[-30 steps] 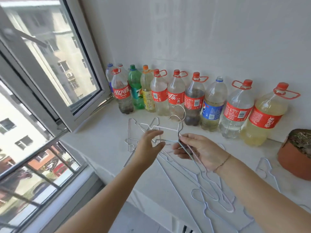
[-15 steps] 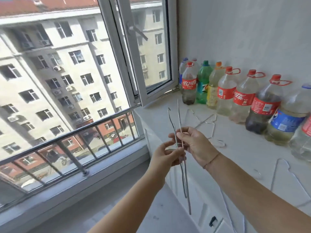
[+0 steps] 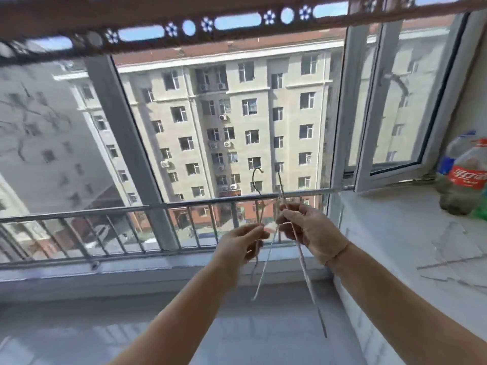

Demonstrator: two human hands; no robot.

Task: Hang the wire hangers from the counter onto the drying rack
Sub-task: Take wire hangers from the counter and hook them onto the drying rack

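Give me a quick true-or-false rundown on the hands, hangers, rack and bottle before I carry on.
1. The left hand and right hand both grip wire hangers. True.
2. One hanger already hangs on the drying rack. False: the part of the rack in view overhead carries none, and the hangers are held well below it.
3. The visible hanger hook points upward. True.
4. The red-labelled bottle lies on its side on the counter. False: it stands upright.
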